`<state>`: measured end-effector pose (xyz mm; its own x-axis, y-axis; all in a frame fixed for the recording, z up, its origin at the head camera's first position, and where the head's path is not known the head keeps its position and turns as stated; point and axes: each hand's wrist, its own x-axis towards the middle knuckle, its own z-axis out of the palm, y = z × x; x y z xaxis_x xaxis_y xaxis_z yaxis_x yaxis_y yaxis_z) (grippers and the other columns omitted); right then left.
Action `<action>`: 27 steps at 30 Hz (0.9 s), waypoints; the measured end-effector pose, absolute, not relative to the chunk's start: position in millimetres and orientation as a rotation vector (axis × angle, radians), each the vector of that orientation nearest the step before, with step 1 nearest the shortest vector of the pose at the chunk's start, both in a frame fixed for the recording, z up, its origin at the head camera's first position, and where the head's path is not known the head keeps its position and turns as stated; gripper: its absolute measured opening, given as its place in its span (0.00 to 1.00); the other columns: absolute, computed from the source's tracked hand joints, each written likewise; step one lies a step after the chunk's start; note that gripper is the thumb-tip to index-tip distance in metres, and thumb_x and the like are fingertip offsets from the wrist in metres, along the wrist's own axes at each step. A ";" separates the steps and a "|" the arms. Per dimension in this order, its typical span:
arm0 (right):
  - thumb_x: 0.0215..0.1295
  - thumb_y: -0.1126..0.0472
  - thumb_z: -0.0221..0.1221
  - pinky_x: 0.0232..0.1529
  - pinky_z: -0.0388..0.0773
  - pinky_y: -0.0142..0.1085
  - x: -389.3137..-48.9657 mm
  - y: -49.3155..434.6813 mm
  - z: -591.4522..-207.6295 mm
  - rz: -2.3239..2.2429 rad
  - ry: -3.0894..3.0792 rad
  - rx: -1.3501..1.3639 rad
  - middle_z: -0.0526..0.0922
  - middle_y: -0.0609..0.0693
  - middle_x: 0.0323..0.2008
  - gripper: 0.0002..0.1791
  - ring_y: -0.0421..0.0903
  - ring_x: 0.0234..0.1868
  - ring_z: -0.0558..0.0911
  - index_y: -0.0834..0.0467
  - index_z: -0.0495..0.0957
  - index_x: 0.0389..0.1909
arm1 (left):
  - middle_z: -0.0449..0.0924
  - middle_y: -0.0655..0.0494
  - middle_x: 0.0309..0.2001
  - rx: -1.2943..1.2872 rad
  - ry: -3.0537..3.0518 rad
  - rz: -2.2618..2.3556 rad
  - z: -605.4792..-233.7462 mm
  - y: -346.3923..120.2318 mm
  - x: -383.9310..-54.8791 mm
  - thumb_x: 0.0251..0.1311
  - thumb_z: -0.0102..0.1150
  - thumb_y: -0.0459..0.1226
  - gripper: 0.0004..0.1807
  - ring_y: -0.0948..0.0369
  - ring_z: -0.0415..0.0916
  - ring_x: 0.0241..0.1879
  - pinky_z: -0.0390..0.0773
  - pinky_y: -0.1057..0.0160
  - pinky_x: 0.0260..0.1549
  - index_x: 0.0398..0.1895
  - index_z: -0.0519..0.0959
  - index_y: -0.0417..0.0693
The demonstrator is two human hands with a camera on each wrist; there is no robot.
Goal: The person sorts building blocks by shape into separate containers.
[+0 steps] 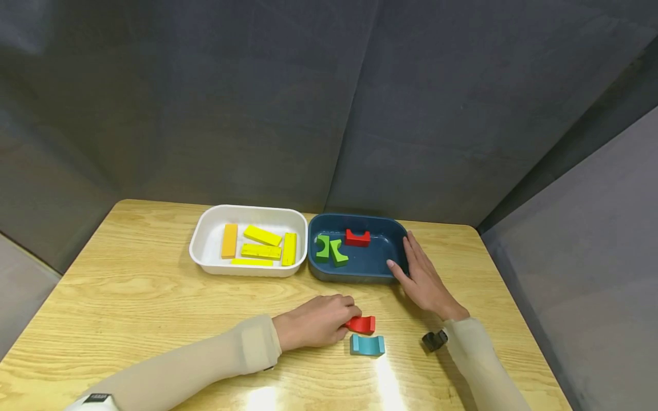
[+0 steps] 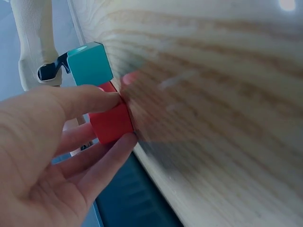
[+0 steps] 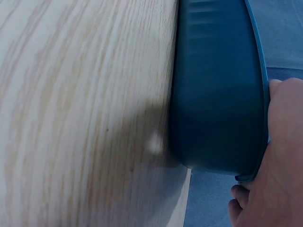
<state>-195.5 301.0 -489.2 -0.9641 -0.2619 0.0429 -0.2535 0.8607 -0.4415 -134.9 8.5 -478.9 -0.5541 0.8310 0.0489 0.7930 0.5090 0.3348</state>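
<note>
My left hand [image 1: 320, 321] is low over the table and pinches a red arched block [image 1: 362, 325] by its left end. In the left wrist view, the thumb lies on one side of the red block [image 2: 111, 124] and fingertips on the other, right at the wood surface. Just in front of it lies a teal arched block [image 1: 367, 345]. My right hand [image 1: 424, 281] holds the right end of a dark blue bin [image 1: 354, 279], thumb over the rim and fingers along the outside. That bin contains two green arched blocks [image 1: 338, 253] and another red arched block [image 1: 357, 238].
A white bin [image 1: 247, 270] stands left of the blue one, with several yellow blocks [image 1: 261, 251] and an orange block [image 1: 229, 241] inside. Grey partitions [image 1: 247, 114] rise behind and beside the wooden table [image 1: 128, 302].
</note>
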 end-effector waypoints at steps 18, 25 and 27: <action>0.84 0.36 0.46 0.82 0.45 0.68 -194.0 299.2 -488.7 -0.710 3.006 -0.406 0.33 0.56 0.88 0.49 0.63 0.87 0.41 0.63 0.39 0.87 | 0.84 0.62 0.41 1.416 2.611 0.573 -479.5 6.1 -134.9 0.67 0.71 0.33 0.11 0.69 0.75 0.35 0.77 0.74 0.35 0.51 0.87 0.48; 0.84 0.36 0.46 0.82 0.44 0.67 -194.4 299.1 -488.7 -0.701 3.010 -0.400 0.34 0.57 0.88 0.49 0.62 0.87 0.41 0.63 0.39 0.87 | 0.86 0.60 0.44 1.403 2.637 0.566 -478.5 3.6 -133.3 0.66 0.72 0.34 0.12 0.68 0.78 0.38 0.80 0.73 0.39 0.51 0.88 0.48; 0.84 0.36 0.46 0.82 0.45 0.67 -194.3 299.4 -488.3 -0.703 3.012 -0.404 0.35 0.58 0.88 0.49 0.62 0.87 0.41 0.63 0.39 0.87 | 0.86 0.60 0.44 1.407 2.642 0.566 -478.3 2.3 -132.8 0.66 0.72 0.34 0.12 0.68 0.79 0.38 0.80 0.73 0.40 0.51 0.88 0.47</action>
<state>-194.3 299.4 -488.3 -0.9662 -0.2552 0.0367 -0.2451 0.8649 -0.4380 -132.8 2.3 -478.3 -0.5697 0.8170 0.0886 0.7817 0.5055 0.3654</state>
